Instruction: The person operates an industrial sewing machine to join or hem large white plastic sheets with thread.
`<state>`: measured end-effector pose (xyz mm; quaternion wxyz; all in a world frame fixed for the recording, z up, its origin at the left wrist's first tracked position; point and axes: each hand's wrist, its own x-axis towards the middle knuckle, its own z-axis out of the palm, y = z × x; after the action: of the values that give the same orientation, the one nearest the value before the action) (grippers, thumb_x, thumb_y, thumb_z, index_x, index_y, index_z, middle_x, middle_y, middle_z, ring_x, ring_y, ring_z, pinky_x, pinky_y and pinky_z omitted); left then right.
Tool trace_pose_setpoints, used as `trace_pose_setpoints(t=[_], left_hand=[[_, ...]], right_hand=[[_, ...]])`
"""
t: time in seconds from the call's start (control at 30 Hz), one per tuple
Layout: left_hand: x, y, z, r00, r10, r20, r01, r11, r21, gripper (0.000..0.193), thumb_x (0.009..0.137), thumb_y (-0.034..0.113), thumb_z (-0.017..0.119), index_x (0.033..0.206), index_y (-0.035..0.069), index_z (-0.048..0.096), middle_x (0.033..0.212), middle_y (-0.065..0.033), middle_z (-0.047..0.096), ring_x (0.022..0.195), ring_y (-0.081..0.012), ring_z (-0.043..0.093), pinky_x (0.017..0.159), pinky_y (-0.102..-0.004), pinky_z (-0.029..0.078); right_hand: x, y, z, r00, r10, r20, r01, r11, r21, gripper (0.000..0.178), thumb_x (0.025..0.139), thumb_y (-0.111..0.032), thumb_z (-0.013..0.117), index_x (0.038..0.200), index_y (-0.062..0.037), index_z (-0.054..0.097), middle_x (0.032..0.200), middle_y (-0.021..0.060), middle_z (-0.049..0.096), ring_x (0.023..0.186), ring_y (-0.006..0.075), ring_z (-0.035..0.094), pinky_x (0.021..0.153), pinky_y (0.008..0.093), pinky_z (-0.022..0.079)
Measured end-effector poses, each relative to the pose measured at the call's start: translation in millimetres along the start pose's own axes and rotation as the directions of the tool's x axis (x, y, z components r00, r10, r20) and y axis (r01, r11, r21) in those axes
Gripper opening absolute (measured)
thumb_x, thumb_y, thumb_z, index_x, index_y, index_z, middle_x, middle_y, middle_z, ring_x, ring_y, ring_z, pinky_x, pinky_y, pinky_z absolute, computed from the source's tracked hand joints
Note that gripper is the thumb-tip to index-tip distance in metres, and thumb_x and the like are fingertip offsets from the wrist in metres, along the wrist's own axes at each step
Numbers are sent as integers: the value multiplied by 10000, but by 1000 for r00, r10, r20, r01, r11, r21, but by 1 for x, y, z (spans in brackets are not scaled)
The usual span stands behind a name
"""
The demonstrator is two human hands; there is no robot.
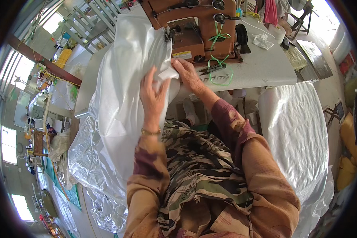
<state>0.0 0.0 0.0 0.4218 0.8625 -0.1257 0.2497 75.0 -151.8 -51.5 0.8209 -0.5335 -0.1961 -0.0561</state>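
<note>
A glossy silver-white plastic sheet (121, 83) runs up over the table to the brown sewing machine (186, 39), its right edge lying beneath the needle area. My right hand (188, 75) pinches a folded corner of that sheet just in front of the machine. Beside it, my left hand (151, 97) rests against the sheet with thumb and fingers apart, slightly blurred. Small dark thread snips (212, 69) lie on the table to the right of my right hand. Green string (219, 37) hangs from the machine down to the tabletop.
The grey sewing table (261, 67) has a front edge near my right forearm. A stack of silver sheeting (293, 139) stands at the right. Crinkled silver material (85, 158) drapes down at the left. A crumpled clear plastic piece (262, 41) lies right of the handwheel (240, 34).
</note>
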Motion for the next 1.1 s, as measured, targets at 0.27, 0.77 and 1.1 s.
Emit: trace_pose_setpoints(t=[0.27,0.77,1.1], left_hand=[[-193,-90,-6,989,104,-110,-40,880,473,363,856,212,721,1118,-4,591,1040,-179,564,937,-367,564,819,-457,477],[-134,15,-173,787,-611,80,452,483,-750,216,979,170,612,1084,-18,628,1014,-86,681,882,-158,648,796,-287,532],[-186,-26,-147,780,-591,204,625,743,-238,359,992,180,582,1250,-70,571,1055,-88,673,960,-134,601,840,-269,480]], right_hand=[[-39,-27,-13,961,212,177,-135,920,-369,504,1003,-483,508,1072,-4,648,894,-15,610,880,86,527,819,255,434],[-57,-40,20,954,-205,-217,215,976,23,203,962,-168,633,1039,18,660,772,31,641,698,141,633,629,288,534],[-150,-50,45,949,271,-162,-280,959,-34,371,1001,-292,569,805,14,647,711,56,656,601,97,596,555,244,472]])
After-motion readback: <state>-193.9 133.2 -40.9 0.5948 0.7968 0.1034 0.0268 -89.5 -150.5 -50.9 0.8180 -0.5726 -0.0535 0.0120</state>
